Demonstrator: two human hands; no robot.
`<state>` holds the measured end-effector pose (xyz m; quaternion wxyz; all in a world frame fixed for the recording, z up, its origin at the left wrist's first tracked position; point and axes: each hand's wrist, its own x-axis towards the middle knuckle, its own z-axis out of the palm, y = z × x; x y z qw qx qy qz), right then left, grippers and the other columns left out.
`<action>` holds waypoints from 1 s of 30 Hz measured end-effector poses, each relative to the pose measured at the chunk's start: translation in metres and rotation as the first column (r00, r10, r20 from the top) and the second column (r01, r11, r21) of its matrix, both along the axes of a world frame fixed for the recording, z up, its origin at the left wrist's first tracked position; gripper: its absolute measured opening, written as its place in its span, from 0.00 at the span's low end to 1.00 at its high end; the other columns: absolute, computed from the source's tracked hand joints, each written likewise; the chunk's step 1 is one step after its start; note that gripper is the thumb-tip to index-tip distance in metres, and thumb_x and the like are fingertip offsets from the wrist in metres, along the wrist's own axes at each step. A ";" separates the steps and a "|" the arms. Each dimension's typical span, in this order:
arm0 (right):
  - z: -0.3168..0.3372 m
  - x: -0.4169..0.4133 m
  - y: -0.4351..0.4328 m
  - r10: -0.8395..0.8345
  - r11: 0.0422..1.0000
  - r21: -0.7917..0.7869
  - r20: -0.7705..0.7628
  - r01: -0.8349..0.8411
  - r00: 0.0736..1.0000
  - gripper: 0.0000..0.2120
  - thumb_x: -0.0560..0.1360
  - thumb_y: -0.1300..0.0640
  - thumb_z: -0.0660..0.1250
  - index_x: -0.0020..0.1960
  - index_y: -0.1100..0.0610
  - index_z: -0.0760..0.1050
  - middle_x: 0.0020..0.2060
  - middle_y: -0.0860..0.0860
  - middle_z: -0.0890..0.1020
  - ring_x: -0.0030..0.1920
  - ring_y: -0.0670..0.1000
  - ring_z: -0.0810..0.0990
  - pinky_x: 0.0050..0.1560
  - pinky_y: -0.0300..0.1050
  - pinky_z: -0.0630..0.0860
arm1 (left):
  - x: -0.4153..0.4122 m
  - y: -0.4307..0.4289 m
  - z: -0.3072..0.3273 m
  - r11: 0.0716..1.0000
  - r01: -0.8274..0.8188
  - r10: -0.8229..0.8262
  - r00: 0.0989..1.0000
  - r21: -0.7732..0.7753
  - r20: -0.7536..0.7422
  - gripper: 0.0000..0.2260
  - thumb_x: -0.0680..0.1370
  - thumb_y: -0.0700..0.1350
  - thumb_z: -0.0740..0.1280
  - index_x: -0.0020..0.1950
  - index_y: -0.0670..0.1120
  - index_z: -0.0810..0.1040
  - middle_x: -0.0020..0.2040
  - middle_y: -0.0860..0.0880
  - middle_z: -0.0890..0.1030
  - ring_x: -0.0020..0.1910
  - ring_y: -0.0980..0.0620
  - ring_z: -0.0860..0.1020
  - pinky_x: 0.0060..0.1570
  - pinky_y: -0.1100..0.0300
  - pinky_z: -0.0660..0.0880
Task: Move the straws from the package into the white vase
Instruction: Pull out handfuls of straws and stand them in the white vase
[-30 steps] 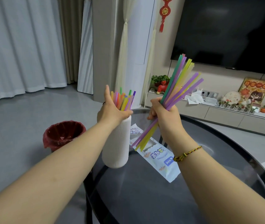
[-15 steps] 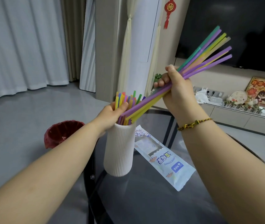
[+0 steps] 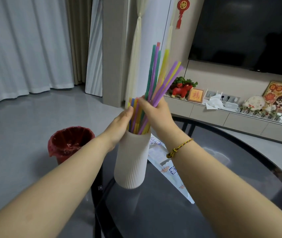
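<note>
A ribbed white vase (image 3: 132, 162) stands on the dark glass table (image 3: 222, 194), with several coloured straws (image 3: 135, 114) sticking out of its mouth. My right hand (image 3: 157, 114) is closed around a bundle of straws (image 3: 161, 76) held nearly upright, their lower ends inside the vase mouth. My left hand (image 3: 119, 124) rests at the vase's rim on the left, fingers against the straws in it. The white straw package (image 3: 167, 167) lies flat on the table behind and to the right of the vase, partly hidden by my right forearm.
A red-lined waste bin (image 3: 69, 143) stands on the floor left of the table. The table's rounded edge (image 3: 95, 194) runs just left of the vase. A low TV cabinet (image 3: 222, 115) with ornaments lines the far wall.
My right hand swung the straw bundle from a low slant to nearly upright and lowered its ends into the vase. My left hand stayed at the rim.
</note>
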<state>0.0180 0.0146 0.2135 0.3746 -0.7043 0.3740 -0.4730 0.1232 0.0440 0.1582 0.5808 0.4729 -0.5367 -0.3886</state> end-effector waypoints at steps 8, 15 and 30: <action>0.025 -0.024 0.006 0.062 0.996 -0.080 0.165 -0.050 0.984 0.33 0.75 0.54 0.63 0.74 0.53 0.49 0.74 0.51 0.57 0.67 0.44 0.60 0.61 0.39 0.61 | 0.001 0.010 -0.013 0.999 -0.034 0.036 0.966 -0.011 0.257 0.26 0.56 0.53 0.75 0.49 0.65 0.68 0.48 0.63 0.77 0.49 0.65 0.76 0.49 0.69 0.72; 0.021 -0.017 0.006 0.042 0.922 -0.341 -0.380 -0.182 0.924 0.19 0.79 0.58 0.54 0.70 0.59 0.63 0.70 0.55 0.68 0.70 0.52 0.65 0.70 0.42 0.59 | -0.005 0.016 -0.009 0.997 -0.070 0.081 0.937 -0.045 0.339 0.19 0.54 0.59 0.70 0.41 0.75 0.70 0.38 0.70 0.80 0.42 0.72 0.76 0.36 0.77 0.72; -0.001 -0.032 0.008 -0.131 0.843 -0.517 -0.468 -0.150 0.874 0.23 0.78 0.54 0.56 0.71 0.57 0.60 0.73 0.54 0.62 0.74 0.51 0.57 0.72 0.42 0.49 | -0.019 0.010 -0.030 0.967 -0.245 0.256 0.940 -0.076 0.227 0.34 0.62 0.44 0.76 0.62 0.55 0.62 0.49 0.59 0.72 0.46 0.60 0.73 0.37 0.73 0.69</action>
